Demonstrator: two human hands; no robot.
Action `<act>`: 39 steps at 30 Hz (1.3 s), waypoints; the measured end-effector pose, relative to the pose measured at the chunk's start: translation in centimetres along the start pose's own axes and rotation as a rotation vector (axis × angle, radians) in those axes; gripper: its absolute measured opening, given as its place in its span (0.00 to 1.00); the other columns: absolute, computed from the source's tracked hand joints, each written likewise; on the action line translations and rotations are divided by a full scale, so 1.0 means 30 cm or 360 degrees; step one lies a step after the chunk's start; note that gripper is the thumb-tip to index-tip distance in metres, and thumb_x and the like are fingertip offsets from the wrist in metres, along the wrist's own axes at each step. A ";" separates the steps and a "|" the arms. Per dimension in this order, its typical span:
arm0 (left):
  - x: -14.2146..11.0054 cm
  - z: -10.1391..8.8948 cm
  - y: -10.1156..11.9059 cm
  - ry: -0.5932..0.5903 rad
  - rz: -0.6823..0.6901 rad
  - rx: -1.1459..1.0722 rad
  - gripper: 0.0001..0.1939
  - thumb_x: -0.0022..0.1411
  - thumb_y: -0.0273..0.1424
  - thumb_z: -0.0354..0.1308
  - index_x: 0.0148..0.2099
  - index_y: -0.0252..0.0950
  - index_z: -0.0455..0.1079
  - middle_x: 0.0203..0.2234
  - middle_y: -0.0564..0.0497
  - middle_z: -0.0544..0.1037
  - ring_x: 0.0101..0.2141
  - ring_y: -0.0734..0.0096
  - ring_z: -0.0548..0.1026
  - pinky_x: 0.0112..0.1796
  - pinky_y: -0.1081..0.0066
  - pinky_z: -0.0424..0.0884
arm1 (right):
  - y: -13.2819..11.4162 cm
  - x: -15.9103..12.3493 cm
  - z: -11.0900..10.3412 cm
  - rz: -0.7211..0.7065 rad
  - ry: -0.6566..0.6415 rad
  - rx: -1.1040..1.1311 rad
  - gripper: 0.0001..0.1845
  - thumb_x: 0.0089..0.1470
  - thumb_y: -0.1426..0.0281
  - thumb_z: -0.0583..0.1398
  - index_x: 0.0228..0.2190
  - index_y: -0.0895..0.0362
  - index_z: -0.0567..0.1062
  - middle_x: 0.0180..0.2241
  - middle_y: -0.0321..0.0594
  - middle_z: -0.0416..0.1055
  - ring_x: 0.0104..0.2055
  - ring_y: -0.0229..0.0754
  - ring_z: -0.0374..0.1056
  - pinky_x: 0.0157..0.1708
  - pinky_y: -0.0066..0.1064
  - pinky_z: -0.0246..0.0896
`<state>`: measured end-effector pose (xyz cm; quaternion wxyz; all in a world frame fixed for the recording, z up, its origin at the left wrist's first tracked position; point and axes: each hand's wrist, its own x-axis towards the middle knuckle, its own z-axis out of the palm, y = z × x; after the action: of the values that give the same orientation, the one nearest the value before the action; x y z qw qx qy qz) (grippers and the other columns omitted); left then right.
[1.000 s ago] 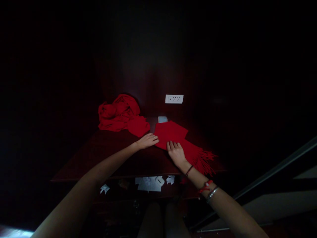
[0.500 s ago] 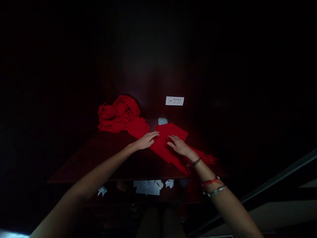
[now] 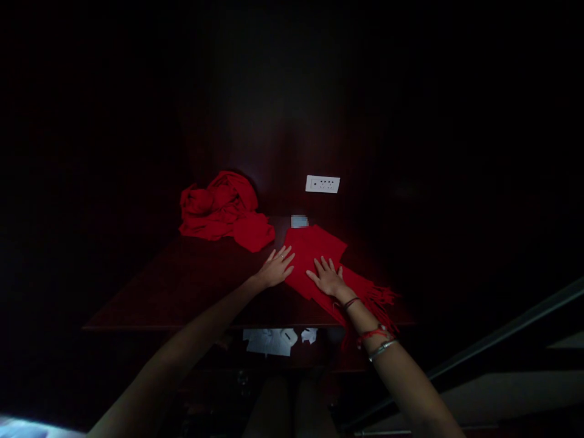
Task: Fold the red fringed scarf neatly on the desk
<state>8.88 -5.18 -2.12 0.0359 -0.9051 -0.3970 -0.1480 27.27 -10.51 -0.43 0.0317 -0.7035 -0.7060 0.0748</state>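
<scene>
A red fringed scarf (image 3: 303, 255) lies partly folded on the dark wooden desk (image 3: 191, 292), its tassels spread toward the right and over the front edge. My left hand (image 3: 276, 267) rests with fingers spread at the scarf's left edge. On its lower middle part my right hand (image 3: 327, 277) lies flat, fingers apart. Neither hand grips the cloth. Further left and back, a heap of bunched red cloth (image 3: 223, 207) sits on the desk, apart from both hands.
A white socket plate (image 3: 322, 184) is on the wall behind. Just behind the scarf lies a small pale rectangle (image 3: 299, 221), blurred. Below the desktop, white papers (image 3: 269, 342) and a crumpled white piece (image 3: 309, 335) lie on a shelf. A bar slants up on the right.
The scarf's near layer has been laid down toward the front edge. My right hand lifted, then settled flat with fingers spread; my left hand moved slightly nearer and spread its fingers.
</scene>
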 end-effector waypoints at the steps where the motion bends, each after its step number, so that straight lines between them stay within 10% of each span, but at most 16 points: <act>1: 0.004 -0.008 0.015 0.0051 0.0016 -0.0001 0.23 0.61 0.36 0.38 0.57 0.34 0.49 0.57 0.45 0.47 0.56 0.63 0.41 0.52 0.56 0.43 | -0.006 0.004 -0.016 -0.0005 0.0038 0.0011 0.36 0.50 0.49 0.35 0.56 0.54 0.42 0.59 0.42 0.32 0.59 0.49 0.26 0.51 0.50 0.27; 14: -0.063 0.010 -0.031 -0.0170 -0.0035 -0.0163 0.27 0.61 0.42 0.35 0.59 0.33 0.43 0.57 0.43 0.45 0.56 0.62 0.43 0.51 0.57 0.46 | 0.085 -0.019 -0.009 0.0068 -0.0001 -0.0005 0.39 0.49 0.48 0.35 0.56 0.61 0.42 0.59 0.44 0.31 0.59 0.48 0.25 0.52 0.51 0.24; 21: 0.065 -0.031 -0.019 -0.0149 0.0001 -0.0140 0.22 0.62 0.33 0.34 0.58 0.35 0.45 0.57 0.47 0.47 0.56 0.66 0.43 0.52 0.59 0.45 | -0.082 0.034 -0.021 -0.0045 0.0110 0.0051 0.40 0.50 0.49 0.36 0.56 0.63 0.42 0.58 0.46 0.33 0.59 0.45 0.26 0.53 0.43 0.26; 28: 0.060 0.017 -0.084 -0.0480 0.0028 -0.0263 0.22 0.62 0.34 0.33 0.59 0.38 0.42 0.57 0.49 0.45 0.56 0.68 0.42 0.51 0.57 0.45 | 0.029 0.000 0.074 0.0124 0.0006 -0.0024 0.43 0.48 0.47 0.35 0.56 0.66 0.40 0.58 0.46 0.31 0.59 0.45 0.26 0.54 0.42 0.25; 39: 0.265 -0.027 -0.019 -0.0387 0.0131 -0.0106 0.24 0.62 0.35 0.34 0.59 0.36 0.42 0.58 0.51 0.43 0.56 0.69 0.39 0.53 0.62 0.41 | -0.001 0.126 -0.063 -0.0028 0.0066 -0.0019 0.31 0.54 0.60 0.36 0.56 0.63 0.39 0.59 0.41 0.30 0.59 0.41 0.26 0.54 0.41 0.28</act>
<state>13.37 0.68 0.98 -0.0364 -0.9326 -0.3558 -0.0486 27.49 -6.63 1.22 0.0428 -0.6988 -0.7119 0.0558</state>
